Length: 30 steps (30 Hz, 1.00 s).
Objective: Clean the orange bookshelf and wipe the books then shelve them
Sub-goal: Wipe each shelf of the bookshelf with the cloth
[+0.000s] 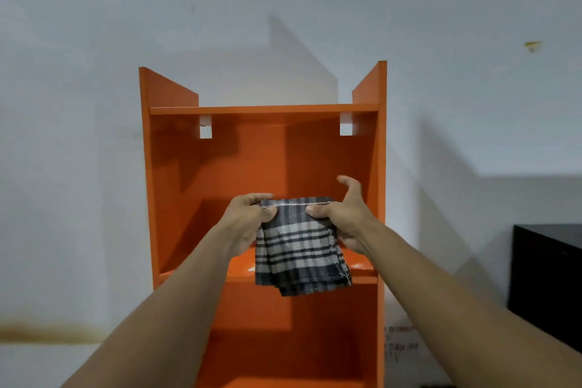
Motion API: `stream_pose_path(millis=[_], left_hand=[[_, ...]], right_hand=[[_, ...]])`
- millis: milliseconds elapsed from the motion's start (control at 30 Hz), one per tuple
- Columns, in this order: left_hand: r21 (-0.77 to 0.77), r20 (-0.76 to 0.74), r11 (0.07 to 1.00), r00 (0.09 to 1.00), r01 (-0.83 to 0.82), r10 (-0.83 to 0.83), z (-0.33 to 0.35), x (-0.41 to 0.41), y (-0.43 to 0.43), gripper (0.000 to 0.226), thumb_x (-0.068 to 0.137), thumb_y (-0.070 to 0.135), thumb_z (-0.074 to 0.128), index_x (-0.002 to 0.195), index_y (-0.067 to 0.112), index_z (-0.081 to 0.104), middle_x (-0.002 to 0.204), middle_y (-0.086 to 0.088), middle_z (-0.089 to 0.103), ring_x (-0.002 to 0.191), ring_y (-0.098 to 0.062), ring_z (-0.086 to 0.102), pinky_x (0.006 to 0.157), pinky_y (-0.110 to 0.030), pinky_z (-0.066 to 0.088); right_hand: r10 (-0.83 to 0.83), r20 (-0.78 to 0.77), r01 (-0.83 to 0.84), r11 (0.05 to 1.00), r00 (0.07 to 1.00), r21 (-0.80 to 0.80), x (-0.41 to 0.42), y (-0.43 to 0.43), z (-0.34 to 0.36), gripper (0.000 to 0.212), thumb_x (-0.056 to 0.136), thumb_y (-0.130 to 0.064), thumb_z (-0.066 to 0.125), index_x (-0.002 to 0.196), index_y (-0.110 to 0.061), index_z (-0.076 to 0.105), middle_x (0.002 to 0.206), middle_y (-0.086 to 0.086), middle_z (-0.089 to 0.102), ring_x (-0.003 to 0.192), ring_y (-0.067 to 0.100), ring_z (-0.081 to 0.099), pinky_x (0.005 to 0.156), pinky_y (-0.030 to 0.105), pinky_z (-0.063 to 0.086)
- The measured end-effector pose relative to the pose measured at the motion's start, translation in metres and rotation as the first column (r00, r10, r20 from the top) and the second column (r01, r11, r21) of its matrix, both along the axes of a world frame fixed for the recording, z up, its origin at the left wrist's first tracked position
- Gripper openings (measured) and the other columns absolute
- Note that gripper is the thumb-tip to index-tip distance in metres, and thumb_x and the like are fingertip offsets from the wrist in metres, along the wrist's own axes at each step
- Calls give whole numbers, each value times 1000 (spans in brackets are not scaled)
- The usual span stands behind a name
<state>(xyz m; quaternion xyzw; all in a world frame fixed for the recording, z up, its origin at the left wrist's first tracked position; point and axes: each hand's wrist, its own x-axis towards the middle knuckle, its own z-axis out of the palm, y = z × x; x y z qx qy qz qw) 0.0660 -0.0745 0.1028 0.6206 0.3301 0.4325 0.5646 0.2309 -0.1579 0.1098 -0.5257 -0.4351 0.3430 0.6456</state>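
An orange bookshelf (pixel 176 167) stands against a white wall (pixel 78 104), with a folded plaid cloth (pixel 299 249) held up before its middle compartment. The left hand (pixel 248 217) pinches the cloth's upper left corner with curled fingers. The right hand (pixel 346 217) clamps the upper right edge under its thumb, forefinger lifted free, while a black cabinet (pixel 548 277) sits well apart at right.

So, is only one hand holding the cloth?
No, the left hand and the right hand both hold the cloth at its top edge.
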Motion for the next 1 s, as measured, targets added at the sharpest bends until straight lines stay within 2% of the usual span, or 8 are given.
stream_pose_path(millis=[133, 267, 367, 467, 567, 733, 900, 1000], left_hand=[[84, -185, 979, 969, 184, -166, 8, -2, 19, 43, 87, -5, 68, 124, 10, 53, 116, -13, 67, 102, -24, 68, 78, -33, 57], [337, -536, 925, 844, 176, 34, 10, -2, 44, 13, 84, 7, 74, 91, 3, 64, 83, -6, 67, 82, -21, 63, 85, -41, 53], [331, -404, 932, 915, 146, 0, 14, -4, 59, 22, 92, 11, 66, 73, 9, 56, 66, -4, 52, 68, -20, 48, 72, -35, 41], [256, -356, 939, 926, 227, -127, 16, -14, 70, 15, 95, 25, 64, 94, 11, 69, 92, -2, 70, 91, -20, 61, 87, -37, 44], [156, -220, 954, 950, 257, -220, 12, -22, 78, 20, 95, 32, 63, 107, 19, 71, 106, 0, 75, 106, -25, 67, 101, -49, 47], [-11, 76, 961, 958, 278, -276, 8, -25, 87, 16, 97, 23, 60, 106, 11, 66, 98, -12, 76, 89, -33, 72, 76, -45, 60], [80, -21, 948, 951, 309, -308, 0, -20, 97, 3, 99, 13, 57, 96, 12, 58, 88, -4, 62, 80, -22, 58, 72, -38, 48], [190, -84, 946, 965, 261, -249, -2, -12, 96, 9, 100, 12, 54, 97, 16, 61, 99, -8, 67, 94, -29, 62, 80, -44, 52]], right_hand=[[-40, 55, 38, 999, 998, 35, 9, 16, 5, 44, 79, 17, 67, 117, -5, 62, 100, 19, 65, 84, 31, 69, 80, 52, 59], [-109, 49, 106, 992, 993, 63, 9, 33, 6, 30, 81, 14, 67, 108, 1, 67, 103, 21, 65, 82, 29, 69, 76, 47, 61], [-42, 271, 44, 999, 962, -1, 1, 38, 6, 49, 73, 4, 79, 117, -2, 59, 104, 15, 66, 84, 25, 71, 67, 34, 60], [-78, 539, 136, 988, 839, -68, -11, 42, 5, 40, 69, -4, 85, 103, -3, 65, 94, 9, 71, 83, 20, 71, 67, 29, 58], [-164, 450, 173, 985, 878, 22, -18, 44, 4, 28, 74, -11, 84, 93, 1, 68, 86, 9, 75, 76, 15, 73, 66, 25, 58], [-54, 83, 59, 996, 995, -63, -32, 45, -12, 39, 74, -6, 81, 110, -1, 66, 102, 17, 74, 96, 34, 71, 90, 50, 55], [-251, 89, 254, 967, 964, -32, -30, 40, -16, 28, 71, 0, 79, 97, 3, 68, 92, 16, 75, 86, 33, 73, 81, 47, 59], [-195, 388, 244, 967, 901, -79, -30, 36, -10, 29, 71, 2, 79, 94, -4, 63, 93, 9, 71, 81, 21, 70, 74, 35, 57]])
